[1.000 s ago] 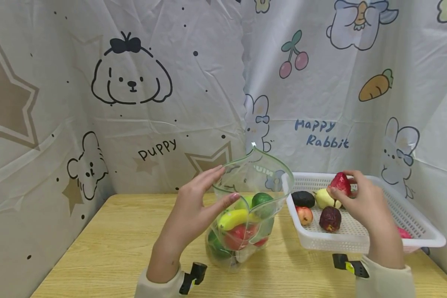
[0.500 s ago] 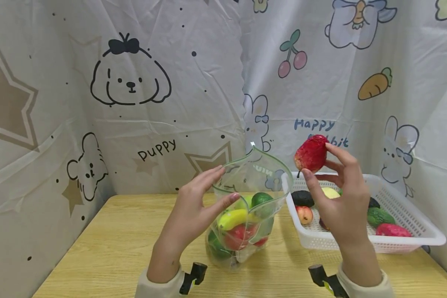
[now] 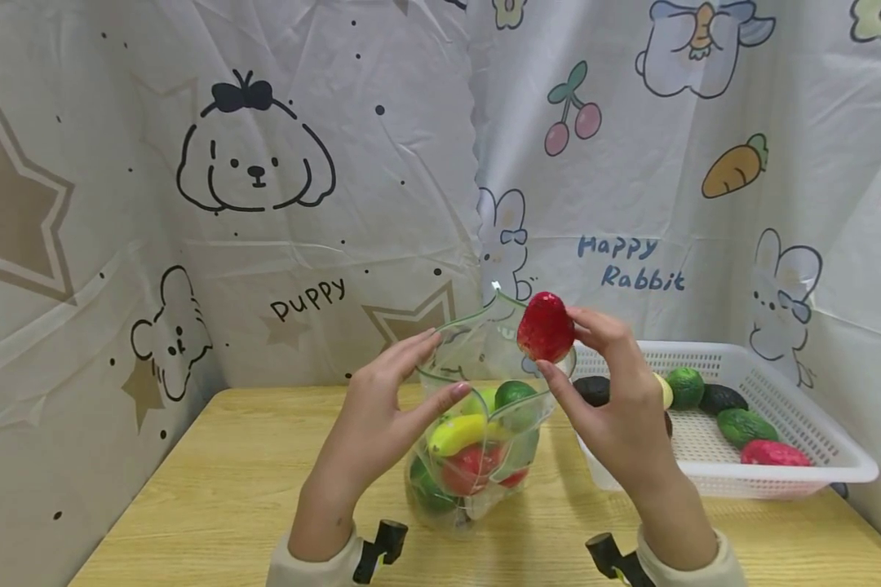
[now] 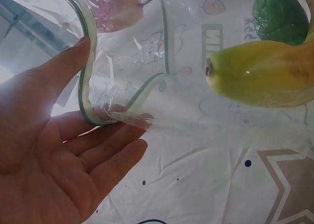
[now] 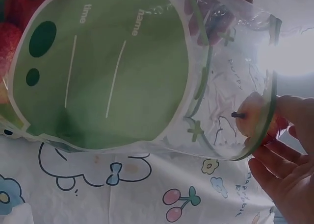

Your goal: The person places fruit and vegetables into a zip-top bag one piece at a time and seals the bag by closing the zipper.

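A clear zip bag [image 3: 499, 444] with a green-edged mouth stands on the table, holding a yellow banana [image 3: 458, 434], a green fruit [image 3: 515, 395] and red fruit [image 3: 473, 469]. My left hand [image 3: 378, 408] has its thumb and fingers spread against the left side of the mouth; in the left wrist view the thumb [image 4: 73, 60] touches the zip rim. Between thumb and fingertips my right hand [image 3: 624, 399] pinches a red apple [image 3: 546, 328], held at the right edge of the mouth. Its dark stem shows through the plastic in the right wrist view.
Behind and right of my right hand is a white perforated basket [image 3: 837, 469]. It holds a dark avocado [image 3: 723, 399], a round green fruit [image 3: 684, 387], a bumpy green one [image 3: 746, 426] and a pink one [image 3: 774, 453]. A patterned cloth [image 3: 264, 244] hangs behind the wooden table [image 3: 213, 489].
My right hand has lifted the red apple out of the basket and carried it left to the bag's mouth. My left hand keeps its place at the rim.
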Available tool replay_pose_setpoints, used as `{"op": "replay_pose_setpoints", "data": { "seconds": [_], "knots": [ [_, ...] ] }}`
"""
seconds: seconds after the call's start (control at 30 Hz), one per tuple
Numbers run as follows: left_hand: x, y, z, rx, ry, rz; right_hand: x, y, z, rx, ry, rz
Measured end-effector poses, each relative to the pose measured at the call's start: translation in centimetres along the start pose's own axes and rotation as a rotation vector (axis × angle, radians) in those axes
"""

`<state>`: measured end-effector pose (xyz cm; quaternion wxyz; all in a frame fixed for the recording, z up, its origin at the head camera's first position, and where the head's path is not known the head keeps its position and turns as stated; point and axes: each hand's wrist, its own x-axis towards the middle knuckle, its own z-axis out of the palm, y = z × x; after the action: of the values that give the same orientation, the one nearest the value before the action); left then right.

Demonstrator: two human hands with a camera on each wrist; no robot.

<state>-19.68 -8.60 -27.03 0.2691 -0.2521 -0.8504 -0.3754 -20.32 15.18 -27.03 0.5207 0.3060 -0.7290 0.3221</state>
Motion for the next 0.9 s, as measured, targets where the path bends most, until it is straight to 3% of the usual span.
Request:
{"op": "replay_pose_setpoints", "data": {
  "seconds": [0.17, 0.9],
  "knots": [
    [0.01, -0.01, -0.05, 0.009, 0.001, 0.0, -0.03, -0.08, 0.25, 0.015, -0.048, -0.008],
    [-0.02, -0.07, -0.24, 0.015, 0.002, 0.006, -0.15, -0.05, 0.3, 0.017, -0.063, -0.042]
  ]
}}
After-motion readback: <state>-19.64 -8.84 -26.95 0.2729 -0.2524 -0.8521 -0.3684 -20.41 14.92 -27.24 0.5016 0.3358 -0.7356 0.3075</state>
